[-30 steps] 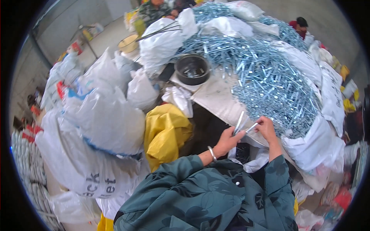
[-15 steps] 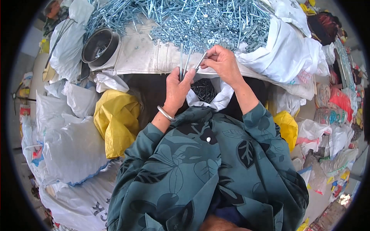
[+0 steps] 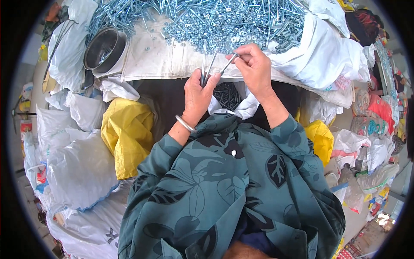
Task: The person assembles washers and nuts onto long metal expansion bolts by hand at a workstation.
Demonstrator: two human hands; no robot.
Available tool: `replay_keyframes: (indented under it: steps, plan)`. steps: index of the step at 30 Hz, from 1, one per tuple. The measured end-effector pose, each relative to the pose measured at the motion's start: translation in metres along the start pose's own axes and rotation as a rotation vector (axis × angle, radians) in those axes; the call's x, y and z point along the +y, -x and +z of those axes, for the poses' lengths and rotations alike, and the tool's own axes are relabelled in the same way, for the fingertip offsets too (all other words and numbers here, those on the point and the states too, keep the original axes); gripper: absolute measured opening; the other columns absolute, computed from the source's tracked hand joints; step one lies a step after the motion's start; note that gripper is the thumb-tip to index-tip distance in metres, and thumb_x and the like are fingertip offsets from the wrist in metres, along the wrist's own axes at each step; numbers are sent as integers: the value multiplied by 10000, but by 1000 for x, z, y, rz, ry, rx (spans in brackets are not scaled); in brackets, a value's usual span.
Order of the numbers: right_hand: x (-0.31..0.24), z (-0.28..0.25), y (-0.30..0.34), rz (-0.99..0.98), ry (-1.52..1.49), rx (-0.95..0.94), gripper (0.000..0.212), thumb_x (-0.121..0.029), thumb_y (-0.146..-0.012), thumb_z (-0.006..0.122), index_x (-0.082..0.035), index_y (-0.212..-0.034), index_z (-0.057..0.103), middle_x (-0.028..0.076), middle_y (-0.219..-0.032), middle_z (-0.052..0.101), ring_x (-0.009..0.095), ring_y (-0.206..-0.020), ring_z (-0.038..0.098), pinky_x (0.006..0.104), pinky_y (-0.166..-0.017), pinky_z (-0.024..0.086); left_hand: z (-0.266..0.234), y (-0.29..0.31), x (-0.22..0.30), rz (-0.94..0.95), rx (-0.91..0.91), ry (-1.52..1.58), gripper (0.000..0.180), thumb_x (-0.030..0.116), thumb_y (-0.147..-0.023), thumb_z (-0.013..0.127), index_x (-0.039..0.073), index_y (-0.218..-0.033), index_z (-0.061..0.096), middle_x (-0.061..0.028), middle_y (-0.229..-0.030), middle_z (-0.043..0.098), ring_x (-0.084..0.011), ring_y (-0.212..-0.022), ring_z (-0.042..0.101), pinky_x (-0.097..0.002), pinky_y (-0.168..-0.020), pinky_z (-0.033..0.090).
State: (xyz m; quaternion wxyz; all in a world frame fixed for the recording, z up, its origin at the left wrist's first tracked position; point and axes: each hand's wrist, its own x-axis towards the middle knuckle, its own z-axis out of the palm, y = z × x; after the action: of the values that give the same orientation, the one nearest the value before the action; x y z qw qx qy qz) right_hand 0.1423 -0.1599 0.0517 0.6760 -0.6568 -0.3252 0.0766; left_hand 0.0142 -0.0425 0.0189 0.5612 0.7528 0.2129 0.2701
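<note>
My left hand [image 3: 197, 95] is closed around the lower ends of three slim silvery metal rods [image 3: 211, 64], which look like long bolts. They fan out above its thumb and fingers. The rightmost rod [image 3: 228, 64] tilts to the right, and my right hand [image 3: 257, 74] pinches its tip between thumb and fingers. Whether a nut or washer sits at that tip is too small to tell. Just beyond the hands, a heap of nuts and washers [image 3: 198, 32] lies on pale cloth [image 3: 148, 64].
More long rods [image 3: 125, 15] are heaped at the back. A dark round bowl [image 3: 88, 56] with metal pieces stands at left. Below my hands, dark metal pieces [image 3: 227, 96] fill a white bag [image 3: 247, 105]. White sacks [image 3: 79, 159] and yellow sacks [image 3: 129, 134] crowd both sides.
My right hand has shifted slightly right and up, its fingers still on the rightmost rod's tip. My left hand keeps its hold on the rods. The view has moved a little.
</note>
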Motion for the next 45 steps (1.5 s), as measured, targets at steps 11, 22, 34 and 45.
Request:
replay_keyframes:
  steps: [11, 22, 34, 45]
  plan:
    - [14, -1, -24, -492, 471, -47, 125, 4, -871, 591, -14, -994, 604, 140, -938, 628, 339, -872, 634, 386, -757, 517, 0, -13, -12, -225, 26, 306, 385, 272, -941, 663, 36, -731, 443, -25, -638, 531, -94, -562, 527, -274, -459, 409]
    - [88, 5, -109, -374, 947, -348, 134, -13, -822, 544, -62, -899, 642, 126, -909, 668, 320, -914, 618, 429, -819, 454, -12, -18, -7, -400, -5, 455, 302, 268, -974, 611, 68, -800, 465, -14, -687, 543, -53, -549, 497, -204, -416, 360]
    - [76, 25, -118, -411, 1348, -562, 100, -66, -809, 582, -39, -868, 659, 152, -918, 660, 306, -935, 641, 429, -813, 470, -9, -26, -17, -409, -16, 516, 291, 242, -950, 648, 67, -801, 469, -14, -695, 545, -44, -542, 465, -193, -421, 340]
    - [89, 13, -117, -614, 1173, -470, 107, -19, -786, 580, -12, -887, 615, 151, -906, 643, 332, -905, 643, 452, -769, 499, -10, -27, -18, -434, -15, 515, 271, 245, -948, 644, 64, -821, 487, -19, -706, 559, -48, -536, 469, -197, -414, 341]
